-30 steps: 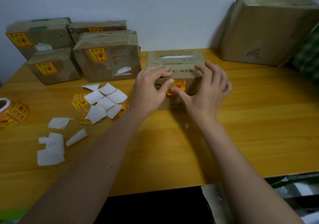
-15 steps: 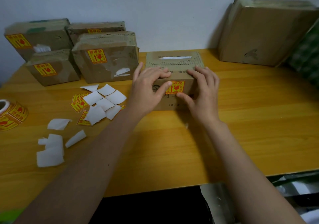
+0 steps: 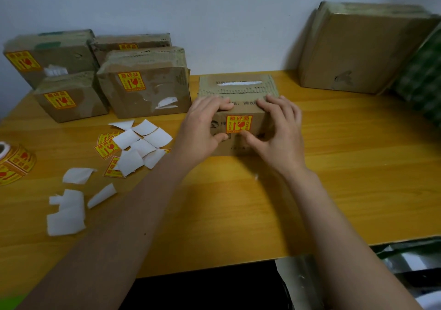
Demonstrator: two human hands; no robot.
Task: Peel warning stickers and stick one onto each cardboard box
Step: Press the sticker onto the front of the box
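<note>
A small cardboard box [image 3: 241,90] stands at the middle of the wooden table [image 3: 358,166]. A yellow and red warning sticker [image 3: 239,124] lies flat on its front face. My left hand [image 3: 202,128] grips the box's left part, fingers over the top edge, thumb on the front beside the sticker's lower left corner. My right hand [image 3: 279,128] holds the right part the same way, its thumb just under the sticker. A sticker roll [image 3: 14,161] sits at the table's left edge.
Several stickered boxes [image 3: 143,87] are stacked at the back left. A large box [image 3: 358,47] with no sticker in sight leans on the wall at the back right, a green patterned thing [image 3: 420,78] beside it. Loose stickers and white backing papers [image 3: 136,142] litter the left side.
My thumbs have slid off the sticker to its lower corners, so it now shows whole. Both hands have settled over the box's top edge.
</note>
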